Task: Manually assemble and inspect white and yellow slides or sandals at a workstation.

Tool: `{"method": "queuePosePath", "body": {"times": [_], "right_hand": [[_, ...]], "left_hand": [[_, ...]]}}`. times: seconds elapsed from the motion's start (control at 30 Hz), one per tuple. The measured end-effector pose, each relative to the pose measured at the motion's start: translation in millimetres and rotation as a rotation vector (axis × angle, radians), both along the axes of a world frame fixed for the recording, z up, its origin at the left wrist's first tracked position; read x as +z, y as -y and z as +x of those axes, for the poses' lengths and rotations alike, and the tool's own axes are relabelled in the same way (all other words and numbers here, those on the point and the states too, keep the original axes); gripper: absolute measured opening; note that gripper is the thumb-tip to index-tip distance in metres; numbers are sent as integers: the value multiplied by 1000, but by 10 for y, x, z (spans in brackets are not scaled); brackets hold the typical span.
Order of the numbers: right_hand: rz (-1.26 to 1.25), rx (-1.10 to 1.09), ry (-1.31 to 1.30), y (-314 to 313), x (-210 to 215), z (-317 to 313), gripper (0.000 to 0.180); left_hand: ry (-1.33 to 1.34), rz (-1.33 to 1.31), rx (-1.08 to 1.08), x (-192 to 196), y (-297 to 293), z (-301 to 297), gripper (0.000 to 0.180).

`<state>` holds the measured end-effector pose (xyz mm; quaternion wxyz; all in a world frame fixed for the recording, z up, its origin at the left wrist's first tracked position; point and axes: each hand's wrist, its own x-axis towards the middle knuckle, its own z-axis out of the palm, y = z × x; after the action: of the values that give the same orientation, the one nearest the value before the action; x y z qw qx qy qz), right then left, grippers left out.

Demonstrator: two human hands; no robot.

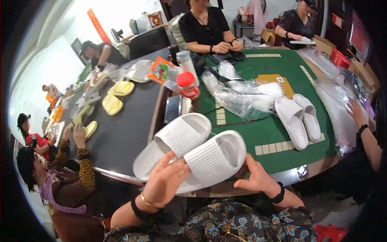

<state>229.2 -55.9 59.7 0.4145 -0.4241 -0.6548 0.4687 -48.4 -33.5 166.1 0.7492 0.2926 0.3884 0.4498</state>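
Observation:
A pair of white ribbed slide slippers, the left one (181, 135) and the right one (211, 159), is held up side by side over the table's near edge. My left hand (167, 175) grips the pair from below, its fingers against the right slipper's strap. My right hand (256, 177) is open at the right slipper's side, thumb and fingers apart; whether a fingertip touches the slipper I cannot tell. Another white slipper pair (296, 121) lies on the green table top (242, 135), to the right beyond my hands.
Clear plastic bags (242, 94) lie mid-table. A red-lidded jar (188, 85) and a phone (173, 109) stand left of them. Yellow slippers (113, 104) rest on a dark conveyor belt (125, 133). Co-workers sit around; a co-worker's hand (356, 115) touches plastic at right.

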Motion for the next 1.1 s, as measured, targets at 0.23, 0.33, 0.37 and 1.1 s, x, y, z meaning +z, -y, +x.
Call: {"method": "queuePosePath", "body": {"times": [0.23, 0.33, 0.37, 1.1], "right_hand": [[74, -652, 63, -192, -401, 664, 55], [45, -686, 203, -123, -604, 868, 55], [62, -677, 272, -96, -675, 892, 55], [355, -536, 784, -1327, -792, 925, 16]], "left_hand": [[-199, -181, -375, -467, -58, 524, 67], [-491, 109, -366, -848, -262, 379, 48], [-576, 262, -277, -1030, -319, 313, 43], [-1027, 504, -96, -1674, -163, 6, 56]]}}
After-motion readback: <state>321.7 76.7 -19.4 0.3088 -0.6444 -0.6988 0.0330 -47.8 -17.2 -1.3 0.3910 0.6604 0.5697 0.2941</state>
